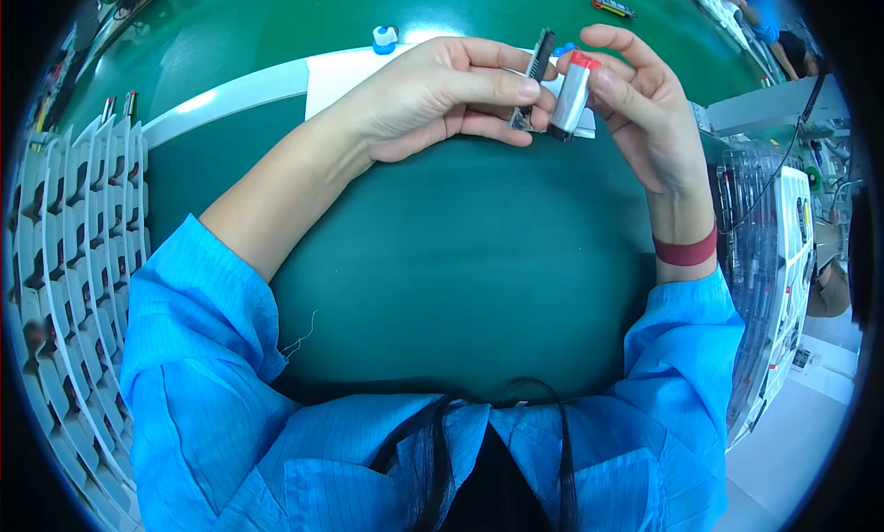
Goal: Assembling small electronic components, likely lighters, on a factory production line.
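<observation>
My left hand [414,94] pinches a narrow black strip-like part [540,55] between thumb and fingers, holding it up on end above the far side of the green mat [460,265]. Close beside it, my right hand [658,117] grips a silver, rounded piece [570,104] with a red top and a dark lower end. Its thumb and index finger close on the red end, while another finger stands raised. The two parts are side by side; whether they touch, I cannot tell. A small blue bit [564,49] shows behind them. What exactly both parts are is unclear.
Stacked white trays [78,256] with dark parts stand on the left. Clear plastic trays [764,283] are piled on the right. Beyond my hands are a white sheet [336,76], a blue-and-white bottle [384,40] and a small yellow-and-black item [613,6]. A loose thread [302,335] lies near my left sleeve.
</observation>
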`<state>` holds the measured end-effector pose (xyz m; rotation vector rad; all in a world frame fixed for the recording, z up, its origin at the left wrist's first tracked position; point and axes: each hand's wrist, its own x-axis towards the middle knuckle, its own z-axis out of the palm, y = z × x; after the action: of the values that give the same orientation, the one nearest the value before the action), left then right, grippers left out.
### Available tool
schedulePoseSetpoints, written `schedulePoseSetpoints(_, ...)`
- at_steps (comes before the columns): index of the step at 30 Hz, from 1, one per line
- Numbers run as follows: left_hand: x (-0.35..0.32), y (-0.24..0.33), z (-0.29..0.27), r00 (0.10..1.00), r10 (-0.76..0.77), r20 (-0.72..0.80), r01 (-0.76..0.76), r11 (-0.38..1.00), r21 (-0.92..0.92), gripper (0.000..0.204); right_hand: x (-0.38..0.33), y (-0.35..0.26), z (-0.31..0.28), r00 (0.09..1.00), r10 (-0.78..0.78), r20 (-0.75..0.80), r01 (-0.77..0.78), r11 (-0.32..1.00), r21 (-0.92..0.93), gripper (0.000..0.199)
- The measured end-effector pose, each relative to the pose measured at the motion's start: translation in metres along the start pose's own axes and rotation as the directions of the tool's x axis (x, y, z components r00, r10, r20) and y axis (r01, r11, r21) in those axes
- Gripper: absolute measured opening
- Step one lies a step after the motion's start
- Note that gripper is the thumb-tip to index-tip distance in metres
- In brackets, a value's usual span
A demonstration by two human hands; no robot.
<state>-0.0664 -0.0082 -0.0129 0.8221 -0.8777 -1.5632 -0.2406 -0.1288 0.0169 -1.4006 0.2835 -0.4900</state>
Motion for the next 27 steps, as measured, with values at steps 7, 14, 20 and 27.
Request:
schedulePoseSetpoints(7,0.000,-0.008,0.010,0.993,0.019,-0.119,-0.004,0.993,0.122,0.035,0.001,-0.001,0.013,0.977,-0.102,-0.189,0.041,0.952,-0.304,0.036)
schedulePoseSetpoints(14,0.001,-0.013,0.012,0.985,0.076,-0.153,-0.049,0.984,0.172,0.039,0.000,0.003,0.019,0.961,-0.150,-0.234,0.047,0.917,-0.397,0.034)
schedulePoseSetpoints(20,0.001,-0.012,0.012,0.986,0.075,-0.149,-0.049,0.984,0.172,0.039,0.002,0.006,0.018,0.957,-0.175,-0.231,0.071,0.915,-0.398,0.035)
schedulePoseSetpoints(27,0.000,-0.013,0.012,0.982,0.089,-0.168,-0.062,0.986,0.157,0.037,0.001,0.008,0.022,0.952,-0.186,-0.245,0.093,0.933,-0.348,0.027)
